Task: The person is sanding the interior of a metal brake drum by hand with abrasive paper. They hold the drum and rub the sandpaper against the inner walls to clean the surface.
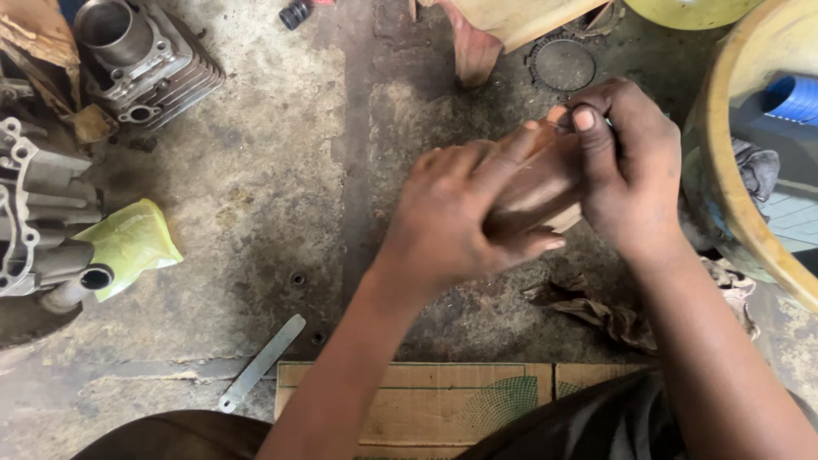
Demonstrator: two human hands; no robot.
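Both hands are wrapped around a brown part [537, 183]: left hand [460, 217] grips its body, right hand [626, 162] pinches the top end, above a rag [596, 311].

Floor [281, 170]: bare concrete, grey, heavily stained with oil and grime, a darker band running top to bottom through the middle. Small bolt holes near the lower centre. Flattened cardboard sheet [409, 400] lies along the bottom edge of the floor. Finned engine cylinder [145, 60] at the top left corner; grey metal engine casing [34, 213] at the left edge, a yellow-green plastic bag [128, 243] beside it. Flat metal strip [260, 362] at lower left. Yellow tub rim [724, 170] at the right edge. Light: even, diffuse daylight.
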